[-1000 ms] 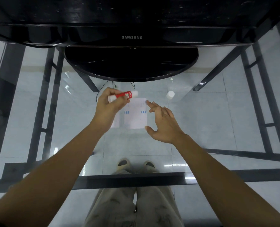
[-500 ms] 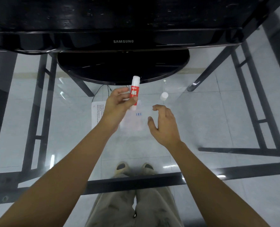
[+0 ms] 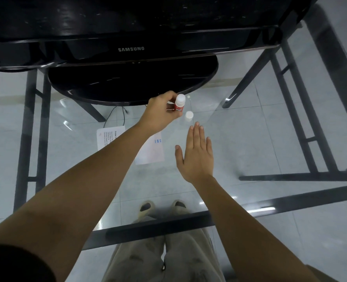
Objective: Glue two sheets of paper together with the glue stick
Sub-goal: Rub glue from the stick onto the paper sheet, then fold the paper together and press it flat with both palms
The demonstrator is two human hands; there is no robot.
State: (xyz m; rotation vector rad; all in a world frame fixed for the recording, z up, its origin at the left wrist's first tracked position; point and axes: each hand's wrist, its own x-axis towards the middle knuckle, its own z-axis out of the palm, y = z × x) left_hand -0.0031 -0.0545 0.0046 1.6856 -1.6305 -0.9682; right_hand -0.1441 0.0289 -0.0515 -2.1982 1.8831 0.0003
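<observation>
Closest to me, seen through the glass, are my legs in pale trousers [image 3: 148, 263] and my two shoes [image 3: 146, 208] on the tiled floor [image 3: 321, 231]. The dark front bar of the tabletop [image 3: 158, 225] crosses above them. My right hand [image 3: 197, 157] lies released over the glass, palm down, fingers straight and close together, the thumb set off to the left; I cannot tell whether it touches the glass. It holds nothing. Just left of it lies a white sheet with blue marks [image 3: 152, 151], flat on the tabletop, and further left a printed sheet [image 3: 105, 138] with lines of dark text. My left forearm crosses over both, so I cannot tell whether the two sheets overlap. Beyond my right fingertips a small white cap [image 3: 189, 115] stands alone on the glass. Just beside it, up and to the left, my left hand [image 3: 160, 112] grips the glue stick [image 3: 179, 104], fingers curled round its red label, with a white end uppermost. The stick is off the paper, held above the glass past the far edge of the sheets. Behind it sits the black round base [image 3: 132, 84] of a monitor [image 3: 128, 27] marked SAMSUNG, and a thin dark cable [image 3: 110, 117] hangs below the glass.
</observation>
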